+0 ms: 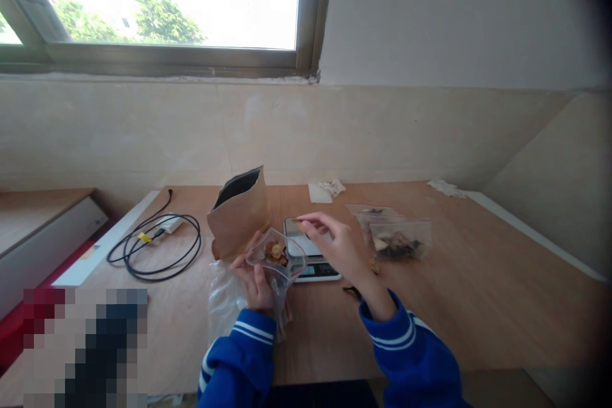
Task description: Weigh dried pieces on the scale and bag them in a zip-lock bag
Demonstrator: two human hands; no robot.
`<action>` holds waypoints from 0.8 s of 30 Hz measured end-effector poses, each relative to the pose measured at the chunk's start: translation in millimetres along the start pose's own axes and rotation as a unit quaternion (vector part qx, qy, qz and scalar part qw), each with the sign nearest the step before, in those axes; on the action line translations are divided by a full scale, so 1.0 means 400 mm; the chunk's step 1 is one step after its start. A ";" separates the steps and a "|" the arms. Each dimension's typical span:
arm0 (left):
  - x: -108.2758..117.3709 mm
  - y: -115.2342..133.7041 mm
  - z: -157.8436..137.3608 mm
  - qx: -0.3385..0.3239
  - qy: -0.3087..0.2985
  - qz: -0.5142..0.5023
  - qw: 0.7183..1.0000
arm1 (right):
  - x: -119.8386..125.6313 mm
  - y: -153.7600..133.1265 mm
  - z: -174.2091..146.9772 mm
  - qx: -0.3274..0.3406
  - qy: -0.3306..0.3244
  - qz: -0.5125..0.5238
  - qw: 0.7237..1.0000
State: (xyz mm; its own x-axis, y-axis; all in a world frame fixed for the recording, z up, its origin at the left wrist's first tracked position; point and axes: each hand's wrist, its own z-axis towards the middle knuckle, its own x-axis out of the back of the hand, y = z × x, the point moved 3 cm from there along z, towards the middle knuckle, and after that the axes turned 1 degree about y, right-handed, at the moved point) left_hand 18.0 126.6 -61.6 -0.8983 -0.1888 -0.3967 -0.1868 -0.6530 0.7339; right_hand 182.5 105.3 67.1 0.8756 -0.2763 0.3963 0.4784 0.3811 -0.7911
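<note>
My left hand (254, 280) is closed around a clear zip bag (292, 261), whose mouth gapes upward. Inside it lie brown dried pieces (276, 251). Over the digital kitchen scale (317, 271), my right hand (335, 239) is pinched, thumb against fingers. Something small and brownish may be at its fingertips, too small to name. Behind my left hand a brown kraft paper pouch (241, 215) stands with its top open. More clear plastic bags (222, 299) lie under my left hand and wrist.
Zip bags with dark and pale dried pieces (398, 243) lie right of the scale. Loose bits (374, 266) sit near my right wrist. A coiled black cable (157, 277) with a white adapter (171, 224) is at left. Crumpled tissue (333, 187) lies at the back.
</note>
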 end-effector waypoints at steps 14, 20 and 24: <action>-0.025 0.041 0.004 -0.056 0.014 -0.037 0.998 | -0.031 0.068 -0.139 -0.113 -0.069 0.009 0.991; -0.049 0.061 -0.014 -0.059 -0.026 0.018 0.998 | -0.106 0.082 -0.214 -0.155 -0.030 0.103 0.982; -0.055 0.074 -0.049 0.011 -0.073 0.025 0.997 | -0.093 0.102 -0.214 -0.158 0.075 0.167 0.970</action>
State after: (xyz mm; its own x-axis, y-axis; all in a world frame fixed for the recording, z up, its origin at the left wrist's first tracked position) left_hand 40.0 97.0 -41.8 -0.9544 -0.1108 -0.2770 -0.1485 -0.6290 0.7631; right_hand 163.9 55.4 -19.8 0.9476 -0.3171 0.0392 0.1034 0.1882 -0.9767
